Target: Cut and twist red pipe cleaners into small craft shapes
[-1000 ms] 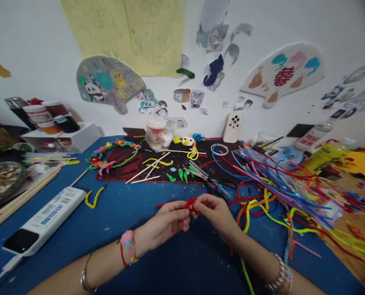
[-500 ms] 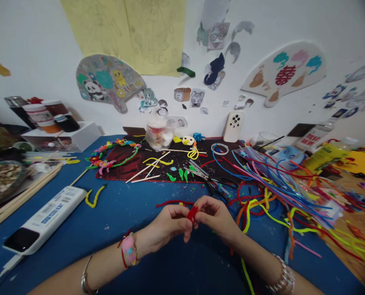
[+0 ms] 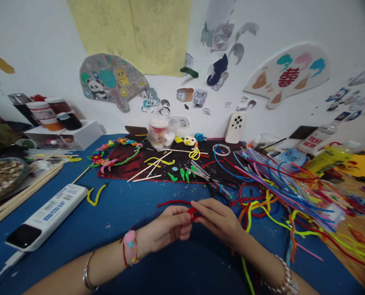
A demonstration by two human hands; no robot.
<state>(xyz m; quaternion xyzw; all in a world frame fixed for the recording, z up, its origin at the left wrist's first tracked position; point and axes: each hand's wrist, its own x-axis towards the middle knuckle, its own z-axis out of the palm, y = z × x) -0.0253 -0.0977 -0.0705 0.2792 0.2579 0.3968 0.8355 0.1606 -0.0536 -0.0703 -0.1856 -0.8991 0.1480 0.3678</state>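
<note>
Between my two hands is a small piece of red pipe cleaner [image 3: 192, 213], mostly covered by the fingers. My left hand [image 3: 172, 225] pinches its left end between thumb and index finger. My right hand [image 3: 217, 217] closes on it from the right, fingers pressed together over the top. Just behind the hands, a longer red pipe cleaner [image 3: 173, 202] lies on the blue table mat [image 3: 133, 209]. Beyond my right hand rest the scissors [image 3: 210, 180], blades toward the far left, near several green leaf-shaped pieces [image 3: 182, 175].
To the right lies a tangled pile of coloured pipe cleaners [image 3: 271, 172]. A flower wreath [image 3: 118, 151] and thin wooden sticks [image 3: 150, 166] lie on a dark mat [image 3: 115, 170]. A white power bank [image 3: 49, 217] stretches along the left. A phone [image 3: 234, 128] leans against the wall.
My right hand's fingers have straightened and now lie flatter over the red piece, covering more of it. The left hand keeps its pinch. The whole view has shifted slightly.
</note>
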